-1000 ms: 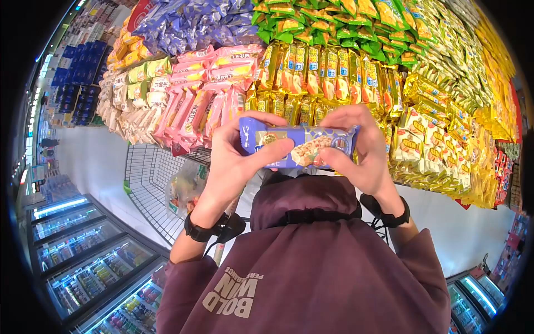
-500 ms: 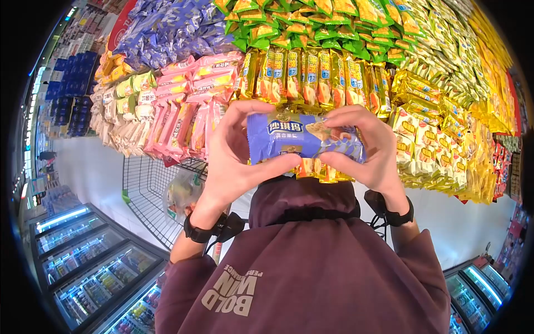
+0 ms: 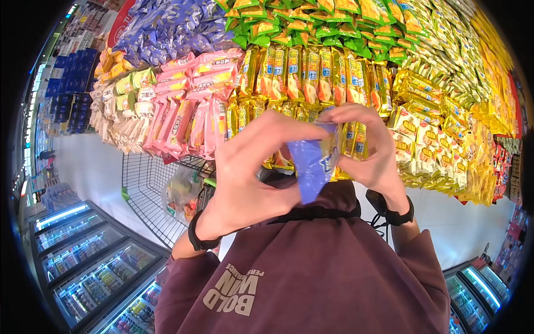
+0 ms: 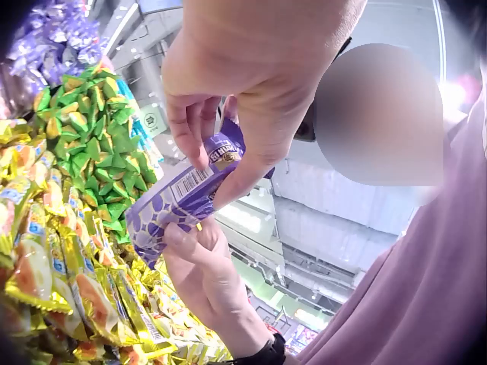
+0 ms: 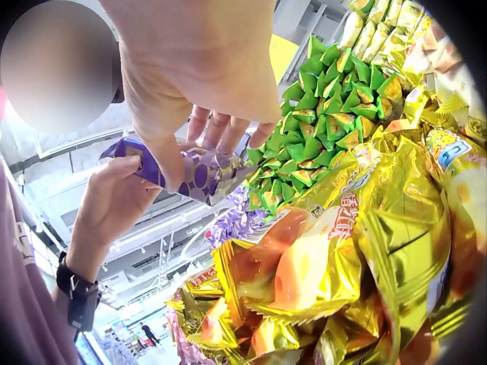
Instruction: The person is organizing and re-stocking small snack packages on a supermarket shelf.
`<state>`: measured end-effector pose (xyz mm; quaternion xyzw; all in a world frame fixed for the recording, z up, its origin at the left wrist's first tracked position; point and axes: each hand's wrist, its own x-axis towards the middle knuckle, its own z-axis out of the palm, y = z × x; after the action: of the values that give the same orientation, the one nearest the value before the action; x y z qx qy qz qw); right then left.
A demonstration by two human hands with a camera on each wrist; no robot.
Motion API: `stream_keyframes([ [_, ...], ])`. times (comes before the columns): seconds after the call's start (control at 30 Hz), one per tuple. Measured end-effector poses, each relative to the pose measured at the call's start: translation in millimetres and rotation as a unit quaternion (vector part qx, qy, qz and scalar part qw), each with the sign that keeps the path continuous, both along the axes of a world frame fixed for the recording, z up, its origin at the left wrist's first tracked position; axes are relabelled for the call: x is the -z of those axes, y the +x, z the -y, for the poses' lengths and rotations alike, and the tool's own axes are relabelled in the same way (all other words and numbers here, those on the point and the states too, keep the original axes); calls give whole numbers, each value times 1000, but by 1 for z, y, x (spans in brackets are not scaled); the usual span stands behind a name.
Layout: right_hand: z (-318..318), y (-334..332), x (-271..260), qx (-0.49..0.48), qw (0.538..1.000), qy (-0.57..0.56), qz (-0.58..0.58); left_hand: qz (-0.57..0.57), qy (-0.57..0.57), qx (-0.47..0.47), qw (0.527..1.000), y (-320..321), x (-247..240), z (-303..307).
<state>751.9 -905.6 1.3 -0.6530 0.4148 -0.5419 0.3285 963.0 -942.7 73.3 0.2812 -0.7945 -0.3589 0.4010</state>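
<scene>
In the head view a purple-blue sachima packet (image 3: 312, 164) is held in the air between both hands, one sealed end toward the camera. My left hand (image 3: 250, 167) pinches that end between thumb and fingers. The other end is gripped by my right hand (image 3: 374, 146). A barcode shows on the packet (image 4: 183, 190) in the left wrist view, with a pale, purple-patterned part beside the right thumb. From the right wrist, the packet (image 5: 209, 173) is seen running from the right fingers to the left hand (image 5: 114, 198).
Gold packets (image 3: 317, 75) lie in rows just beyond the hands. Pink packets (image 3: 183, 119), green ones (image 3: 328, 28) and a purple-blue heap (image 3: 178, 30) surround them. A wire shopping cart (image 3: 147, 183) holding a plastic bag (image 3: 182, 195) stands at left. Glass-doored freezers (image 3: 94, 250) are at lower left.
The packet has turned from lying broadside, its printed front toward the camera, to pointing one end at it. My left hand has swung round nearer the body; both hands keep hold.
</scene>
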Motion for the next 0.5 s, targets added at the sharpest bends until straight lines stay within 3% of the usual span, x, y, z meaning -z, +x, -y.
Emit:
stream_keyframes([
  [0.2, -5, -1, -4, 7, 999, 4, -43, -33, 8, 24, 999, 5, 1, 4],
  [0.3, -7, -5, -17, 31, 998, -14, -59, -120, 101, 11, 988, 17, 16, 10],
  [0.33, -8, -3, -22, 45, 998, -18, -49, -96, 107, 30, 989, 31, 27, 19],
  [0.5, -8, 9, -36, 59, 995, -71, -31, -191, 232, 35, 953, 42, 56, 17],
])
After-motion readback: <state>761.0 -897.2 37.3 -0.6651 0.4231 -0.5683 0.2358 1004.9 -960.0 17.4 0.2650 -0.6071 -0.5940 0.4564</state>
